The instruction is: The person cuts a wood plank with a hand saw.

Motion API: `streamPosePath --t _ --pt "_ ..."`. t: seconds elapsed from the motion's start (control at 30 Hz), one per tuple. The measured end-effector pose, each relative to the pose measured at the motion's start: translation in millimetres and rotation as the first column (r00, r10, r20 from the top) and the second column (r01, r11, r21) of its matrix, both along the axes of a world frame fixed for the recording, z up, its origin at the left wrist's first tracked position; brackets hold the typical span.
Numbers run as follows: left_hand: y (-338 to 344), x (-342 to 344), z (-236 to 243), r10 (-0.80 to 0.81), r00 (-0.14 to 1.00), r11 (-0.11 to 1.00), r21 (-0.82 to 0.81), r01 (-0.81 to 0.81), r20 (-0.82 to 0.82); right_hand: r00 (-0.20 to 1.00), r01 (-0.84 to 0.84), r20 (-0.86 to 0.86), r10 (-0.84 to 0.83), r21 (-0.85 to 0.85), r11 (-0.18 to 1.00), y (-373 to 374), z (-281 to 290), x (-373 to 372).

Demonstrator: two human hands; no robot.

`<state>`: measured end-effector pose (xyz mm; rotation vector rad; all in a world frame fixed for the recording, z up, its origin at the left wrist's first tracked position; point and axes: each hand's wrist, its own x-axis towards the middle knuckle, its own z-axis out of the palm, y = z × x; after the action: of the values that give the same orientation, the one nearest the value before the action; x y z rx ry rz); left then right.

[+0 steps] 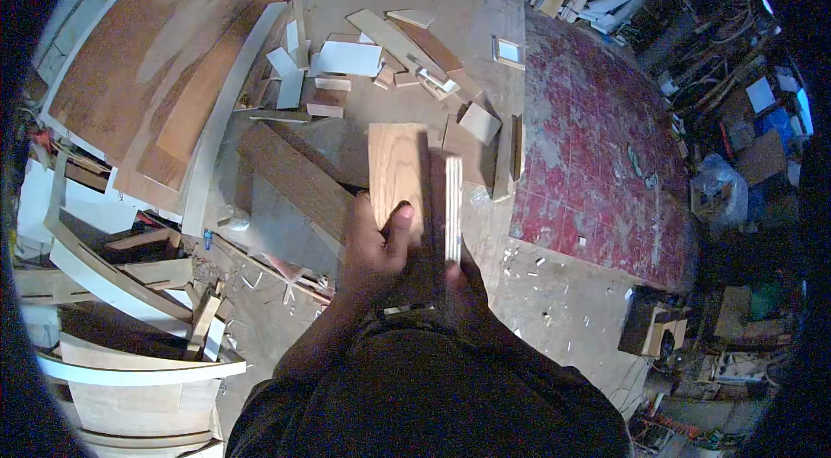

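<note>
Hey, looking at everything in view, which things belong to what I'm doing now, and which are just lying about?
In hand:
- brown, wood-grained rectangular board, in your left hand
- narrow-looking wooden piece with a pale striped edge, in your right hand

Apparently lying about:
- white rectangular panel
- curved white strip, lower left
- translucent plastic bag, far right

Dim, grainy, black fisheye rim, bent edges

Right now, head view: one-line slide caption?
Left hand grips a wood-grain board, right hand a striped-edge piece; scattered offcuts lie beyond.
</note>
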<state>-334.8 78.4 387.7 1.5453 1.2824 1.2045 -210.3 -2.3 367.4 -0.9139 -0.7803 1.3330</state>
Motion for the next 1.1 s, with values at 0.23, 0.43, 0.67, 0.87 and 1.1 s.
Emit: streamPosePath --t 0.23,0.43,0.67,0.87,1.1 --pt "-11.7 -11.9 0.0 -0.009 0.994 0.997 0.074 0.017 -0.111 0.987 0.024 0.157 -0.038 0.090 0.996 -6.8 9.3 -5.5" --pt "-22.5 -5.1 21.5 -0.080 0.992 0.994 0.088 0.071 0.099 0.995 0.092 0.041 -0.088 -0.106 0.990 -14.5 19.9 -9.8" --pt "-28.5 -7.4 34.8 -0.034 0.998 0.986 0.159 0.041 -0.044 0.994 0.091 0.071 -0.087 -0.063 0.994 -14.8 28.6 -7.7" --pt "-32.3 -10.6 25.8 -0.010 0.949 0.999 -0.032 0.021 0.316 0.986 0.028 0.161 -0.047 0.115 0.993 -25.1 35.4 -10.6" --pt "-35.3 -6.4 24.9 -0.111 0.992 0.986 0.133 0.101 0.068 0.999 0.048 0.001 -0.048 -0.052 0.997 -13.8 54.0 -9.4"
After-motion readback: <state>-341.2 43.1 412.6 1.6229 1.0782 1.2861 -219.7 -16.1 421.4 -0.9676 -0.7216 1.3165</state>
